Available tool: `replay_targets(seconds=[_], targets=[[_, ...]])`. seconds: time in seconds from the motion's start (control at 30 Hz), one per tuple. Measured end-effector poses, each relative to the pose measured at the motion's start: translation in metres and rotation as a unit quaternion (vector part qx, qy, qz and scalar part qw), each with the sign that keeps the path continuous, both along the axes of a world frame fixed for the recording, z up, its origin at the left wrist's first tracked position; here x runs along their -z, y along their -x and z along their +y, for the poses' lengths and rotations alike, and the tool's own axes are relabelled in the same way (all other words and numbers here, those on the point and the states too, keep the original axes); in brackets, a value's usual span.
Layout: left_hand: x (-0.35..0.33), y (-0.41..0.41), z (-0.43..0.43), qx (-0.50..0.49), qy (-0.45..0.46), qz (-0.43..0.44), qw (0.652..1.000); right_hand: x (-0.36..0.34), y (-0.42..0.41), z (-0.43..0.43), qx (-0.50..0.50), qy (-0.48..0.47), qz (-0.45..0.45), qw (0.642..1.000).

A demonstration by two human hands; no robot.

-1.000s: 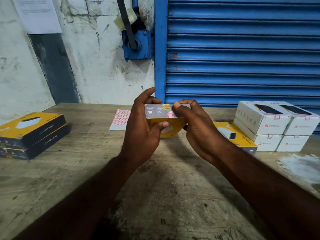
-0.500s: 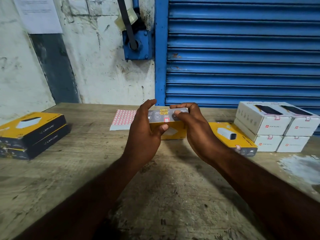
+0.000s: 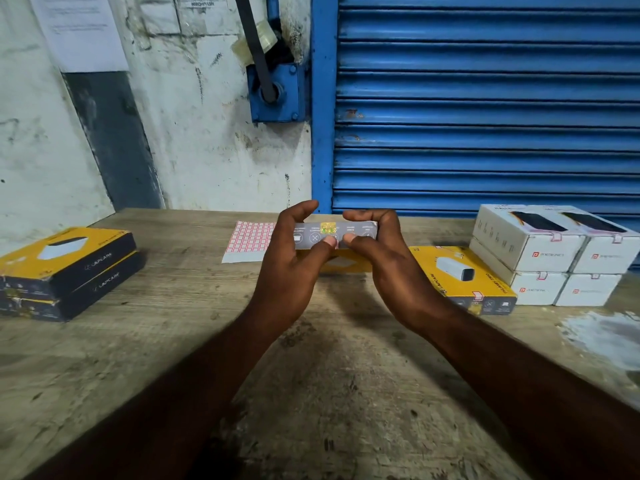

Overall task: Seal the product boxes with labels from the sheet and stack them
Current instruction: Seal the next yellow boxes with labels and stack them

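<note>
- While both forearms reach in over the near edge of the wooden table (image 3: 311,393), the left hand (image 3: 294,271) and the right hand (image 3: 388,268) grip one yellow box (image 3: 349,227) between them over the table's middle. Their fingers curl over its top and its grey end face is turned my way.
- Both thumbs press side by side on a small red label (image 3: 336,244) at the lower edge of that grey face. I judge the sealing of this box to be at its last rub-down, with stacking yet to come. Whether the box rests on the table I cannot tell.
- Toward the left edge stands a stack of two yellow-and-black boxes (image 3: 65,271). From here I cannot tell if they carry labels.
- Toward the right edge a single yellow box (image 3: 460,275) lies flat with a red label folded over its near end. It looks sealed but not stacked.
- Just beyond the hands, near the far edge, the label sheet (image 3: 247,242) lies flat. Rows of red labels remain on it, and its right side is hidden by the left hand.
- At the far right corner the white boxes (image 3: 554,254) sit two on two with red labels over their flaps, so that lot seems finished.
- Behind everything hangs a blue roller shutter (image 3: 485,98).
</note>
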State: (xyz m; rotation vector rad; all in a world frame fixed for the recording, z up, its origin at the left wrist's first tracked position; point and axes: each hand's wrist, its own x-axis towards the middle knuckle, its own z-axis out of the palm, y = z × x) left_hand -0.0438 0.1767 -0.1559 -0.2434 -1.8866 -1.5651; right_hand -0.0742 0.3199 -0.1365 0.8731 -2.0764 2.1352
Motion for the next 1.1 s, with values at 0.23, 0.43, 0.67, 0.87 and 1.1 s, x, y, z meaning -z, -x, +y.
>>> replay_targets(seconds=[0.23,0.43,0.67,0.87,1.1], targets=[[0.0007,0.0013,-0.0014,0.008,0.006,0.01,1.0,0.0007,-0.0023,-0.003,0.019,-0.004,0.017,1.0],[0.0023,0.0013,0.0,0.031,-0.004,0.01,0.999,0.0027,-0.0003,-0.005,0.054,-0.004,0.04,0.998],[0.0011,0.0022,0.0021,0.025,-0.002,0.01,1.0,0.0029,0.0048,-0.0033,0.076,-0.008,0.047,0.996],[0.0006,0.0012,0.0011,0.024,-0.003,0.013,1.0,0.0018,0.0009,-0.0041,0.052,-0.001,0.046,0.998],[0.0015,0.0024,0.0016,0.015,0.011,0.012,1.0,0.0018,0.0041,-0.0037,0.053,0.005,0.039,0.998]])
